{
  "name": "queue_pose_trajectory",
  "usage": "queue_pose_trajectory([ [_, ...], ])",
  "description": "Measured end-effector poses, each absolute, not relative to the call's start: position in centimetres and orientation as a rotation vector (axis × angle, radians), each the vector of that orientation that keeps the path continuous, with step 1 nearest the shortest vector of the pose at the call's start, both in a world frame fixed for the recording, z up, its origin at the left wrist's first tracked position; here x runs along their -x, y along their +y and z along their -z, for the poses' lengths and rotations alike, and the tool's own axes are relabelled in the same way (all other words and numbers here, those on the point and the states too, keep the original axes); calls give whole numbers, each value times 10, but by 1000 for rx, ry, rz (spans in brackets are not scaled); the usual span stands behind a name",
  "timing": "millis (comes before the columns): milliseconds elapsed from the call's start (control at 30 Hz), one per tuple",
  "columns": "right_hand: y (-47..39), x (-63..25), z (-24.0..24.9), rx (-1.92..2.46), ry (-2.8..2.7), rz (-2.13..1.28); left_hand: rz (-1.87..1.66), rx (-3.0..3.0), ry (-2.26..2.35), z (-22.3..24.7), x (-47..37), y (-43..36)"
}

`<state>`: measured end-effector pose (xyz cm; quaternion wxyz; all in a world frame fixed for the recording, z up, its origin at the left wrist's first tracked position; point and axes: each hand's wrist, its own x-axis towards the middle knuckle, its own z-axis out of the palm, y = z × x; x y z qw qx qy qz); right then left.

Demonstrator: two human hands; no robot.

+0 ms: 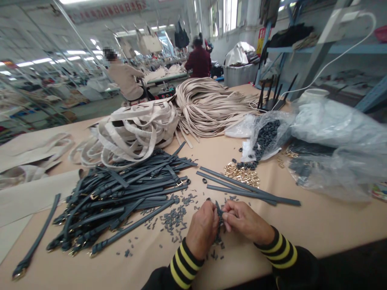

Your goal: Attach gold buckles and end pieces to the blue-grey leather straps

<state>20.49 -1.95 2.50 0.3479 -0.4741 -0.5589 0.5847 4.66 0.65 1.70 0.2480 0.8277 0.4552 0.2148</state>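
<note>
"Behind the tan-topped table (320, 225), two people sit or stand with their backs turned, and a bundle of beige straps (205, 106) lies at its far side. Where is the dark strip (219, 208)?"

"Between the two hands, just above the near part of the tabletop."

"Which way does it point?"

"Its narrow upper tip points away from the wearer and leans slightly left. The long axis runs roughly from the wearer toward the far side, across the gap between the hands. Its lower end is too muddled with the small dark bits (173, 219) below to make out."

"And the fingers?"

"The left hand (202, 226) is curled closed around the strip, which shows along the inner edge of its fingers. The right hand (245, 220) pinches it from the other side, thumb and fingertips together, just below the tip."

"What lies around them?"

"To the left, a heap of dark buckled straps (121, 201); beyond the right hand, several plain dark straps (250, 186), then gold-coloured hardware (242, 175)."
</note>
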Motion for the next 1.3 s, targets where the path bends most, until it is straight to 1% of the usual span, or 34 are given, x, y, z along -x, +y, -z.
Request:
queue_pose_trajectory([
  [133, -22, -213, -22, 1156, -1381, -1699, -479, -2127, 1030, -31, -38, 8],
  [200, -24, -214, -21, 1155, -1382, -1716, -423, -2098, 951, -36, -35, 9],
  [400, -25, -213, -23, 1147, -1502, -1660, -260, -2170, 935, -35, -33, 8],
  [500, -27, -213, -27, 1200, -1588, -1652, -204, -2163, 809, -35, -30, 9],
  [600, -30, -213, -33, 1281, -1769, -1524, -162, -2066, 691, -35, -27, 10],
  [700, -32, -212, -38, 1269, -1934, -1417, -172, -1985, 656, -32, -24, 8],
  [767, -33, -211, -40, 1224, -1937, -1482, -163, -1880, 639, -29, -24, 5],
  [900, -35, -211, -41, 1181, -1804, -1717, -99, -1644, 604, -28, -23, 1],
  [967, -35, -212, -40, 1156, -1738, -1840, -88, -1615, 598, -29, -23, 0],
  [1033, -36, -212, -39, 1145, -1749, -1870, -85, -1659, 601, -29, -23, 0],
  [1100, -36, -209, -37, 1220, -1877, -1729, -100, -1806, 635, -26, -24, -2],
  [1233, -39, -199, -29, 1489, -2205, -1070, -221, -2319, 909, -17, -30, -7],
  [1300, -40, -193, -27, 1521, -2262, -884, -265, -2457, 1025, -16, -33, -8],
])
